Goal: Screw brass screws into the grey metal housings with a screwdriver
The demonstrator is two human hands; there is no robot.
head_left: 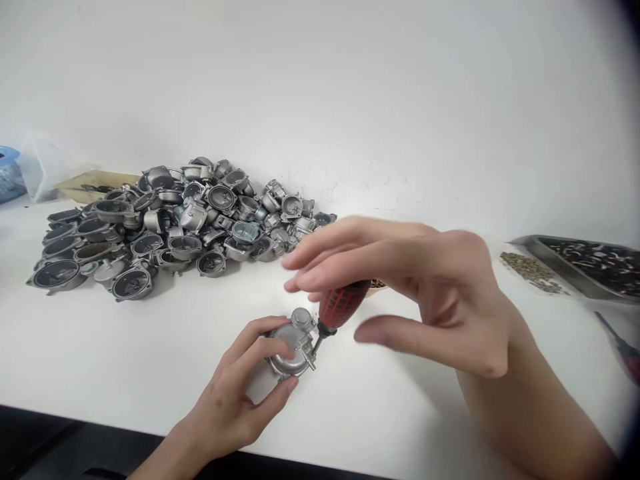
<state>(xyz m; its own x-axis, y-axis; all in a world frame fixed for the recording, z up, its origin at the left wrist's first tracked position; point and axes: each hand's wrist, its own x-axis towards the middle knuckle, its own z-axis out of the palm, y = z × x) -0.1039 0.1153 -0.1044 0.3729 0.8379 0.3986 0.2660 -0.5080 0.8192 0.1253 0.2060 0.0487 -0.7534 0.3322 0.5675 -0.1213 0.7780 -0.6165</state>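
A round cast-metal carburetor float bowl [301,340] rests on the white table, domed side up. My left hand [233,393] is closed around its left side, with the thumb at the near edge and fingers over the top. A screwdriver [341,308] with a red and black handle stands tilted, its tip at the bowl's right edge. Loosely around the upper handle is my right hand [445,287], fingers nearly straight across it and thumb off to the side. Those fingers hide the handle's top end, and the screw under the tip cannot be made out.
A large heap of similar metal bowls [185,247] lies at the back left, near a clear plastic container [43,167] and a blue one [10,177]. To the right are small brass-coloured parts [533,270], a metal tray [585,285] of dark pieces and another screwdriver [625,350].
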